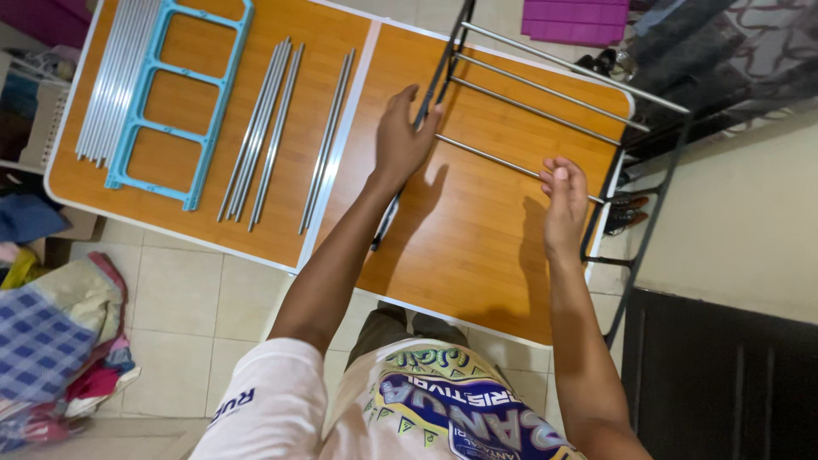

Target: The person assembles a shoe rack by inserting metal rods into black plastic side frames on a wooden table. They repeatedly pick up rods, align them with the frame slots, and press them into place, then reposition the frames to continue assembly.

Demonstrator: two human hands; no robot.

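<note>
My left hand steadies dark side frame on desk; right fingers pinch steel rod end. Three rods seated; loose rods, blue frame unused. Roughly early-middle.

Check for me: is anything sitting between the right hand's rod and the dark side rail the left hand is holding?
Nothing visible. The right hand pinches the nearest metal rod, which runs over bare orange table straight to the dark side rail under the left hand. The loose rods lie well off to the left.

Beige tiled floor, orange folding table
</note>
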